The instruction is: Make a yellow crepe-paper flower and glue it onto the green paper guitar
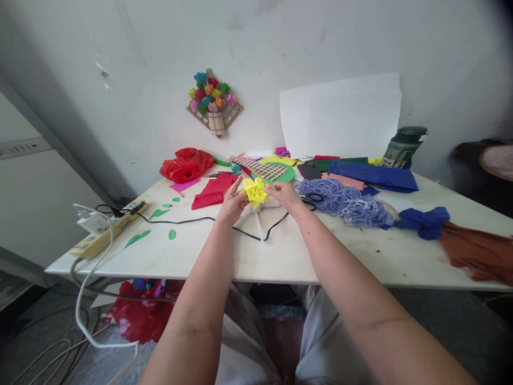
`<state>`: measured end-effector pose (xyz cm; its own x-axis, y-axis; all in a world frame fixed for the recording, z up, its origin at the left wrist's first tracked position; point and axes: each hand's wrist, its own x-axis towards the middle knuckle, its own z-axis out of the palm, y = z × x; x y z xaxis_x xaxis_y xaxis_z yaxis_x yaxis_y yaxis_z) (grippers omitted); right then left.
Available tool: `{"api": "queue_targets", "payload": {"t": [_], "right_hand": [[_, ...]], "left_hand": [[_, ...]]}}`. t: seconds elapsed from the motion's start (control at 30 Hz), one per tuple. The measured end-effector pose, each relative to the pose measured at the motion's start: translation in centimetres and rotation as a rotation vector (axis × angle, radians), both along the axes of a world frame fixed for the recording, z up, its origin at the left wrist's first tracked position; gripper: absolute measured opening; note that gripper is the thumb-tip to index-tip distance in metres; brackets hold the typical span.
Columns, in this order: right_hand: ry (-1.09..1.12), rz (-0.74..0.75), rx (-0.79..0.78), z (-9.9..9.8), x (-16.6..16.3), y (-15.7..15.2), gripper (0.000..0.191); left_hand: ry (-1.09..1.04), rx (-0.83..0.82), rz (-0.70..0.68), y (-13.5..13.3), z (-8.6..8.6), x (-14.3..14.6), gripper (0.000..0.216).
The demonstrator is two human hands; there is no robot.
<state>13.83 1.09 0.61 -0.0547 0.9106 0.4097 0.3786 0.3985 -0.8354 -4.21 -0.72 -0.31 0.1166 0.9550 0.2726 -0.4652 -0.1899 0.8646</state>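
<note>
A crumpled yellow paper flower (255,192) is held just above the white table (248,256), between both hands. My left hand (231,203) pinches its left side with the fingers closed. My right hand (285,195) grips its right side, fingers curled round it. A white stem-like piece (259,224) hangs below the flower toward the table. A black cable (192,219) runs across the table under my hands.
Red paper (212,192), a red plastic bag (186,164), a green disc with a wooden lattice (272,171), a phone (308,171), purple yarn (344,200), blue paper (372,175) and brown paper (476,251) lie around. A power strip (108,230) sits left. Green leaf cutouts (138,238) are scattered.
</note>
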Motion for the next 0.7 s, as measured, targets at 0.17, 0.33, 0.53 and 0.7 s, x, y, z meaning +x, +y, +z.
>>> {"api": "queue_targets", "payload": {"t": [0.17, 0.33, 0.53, 0.7], "right_hand": [[0.059, -0.105, -0.019, 0.12, -0.07, 0.15, 0.023], [0.115, -0.042, -0.069, 0.02, -0.04, 0.35, 0.019], [0.115, -0.012, -0.022, 0.66, 0.26, -0.16, 0.027], [0.043, 0.087, 0.019, 0.69, 0.37, -0.42, 0.038]], "left_hand": [[0.012, -0.003, -0.015, -0.21, 0.03, 0.34, 0.087], [0.023, -0.013, -0.021, 0.07, -0.24, 0.45, 0.083], [0.016, -0.058, -0.100, -0.22, 0.29, 0.19, 0.059], [0.077, -0.092, -0.070, -0.18, 0.27, -0.03, 0.042]]}}
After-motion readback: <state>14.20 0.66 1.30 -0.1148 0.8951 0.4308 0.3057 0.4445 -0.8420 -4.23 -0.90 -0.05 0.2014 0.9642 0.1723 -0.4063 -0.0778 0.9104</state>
